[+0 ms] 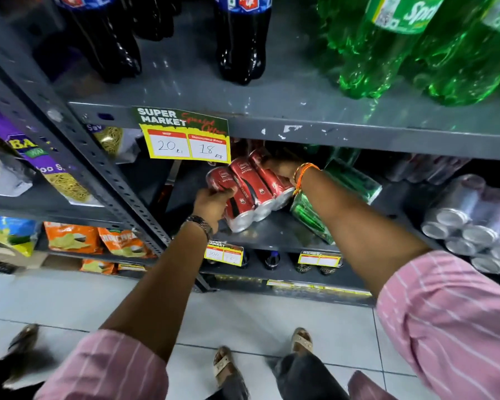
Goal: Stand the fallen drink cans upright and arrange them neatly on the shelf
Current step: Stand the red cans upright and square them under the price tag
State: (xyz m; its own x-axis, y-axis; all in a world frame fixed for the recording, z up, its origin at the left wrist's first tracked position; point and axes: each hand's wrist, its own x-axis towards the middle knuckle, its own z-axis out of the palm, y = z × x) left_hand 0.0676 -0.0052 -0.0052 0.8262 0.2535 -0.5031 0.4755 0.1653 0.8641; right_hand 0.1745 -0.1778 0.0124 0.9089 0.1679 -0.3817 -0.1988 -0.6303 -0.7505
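A shrink-wrapped pack of red drink cans [253, 189] lies tilted on its side on the grey middle shelf [272, 235], can bottoms facing me. My left hand [212, 204] grips its lower left end. My right hand [280, 168], with an orange thread at the wrist, holds its upper right end under the shelf above. A pack of green cans [309, 215] lies on its side just right of the red pack, partly under my right forearm. Another green pack [352, 180] lies behind it.
A silver can pack [474, 223] lies at the right shelf edge. Dark cola bottles [243, 39] and green soda bottles [387, 44] stand on the upper shelf. A price sign [185, 137] hangs over the opening. Snack bags [72, 238] fill the left rack. Tiled floor below.
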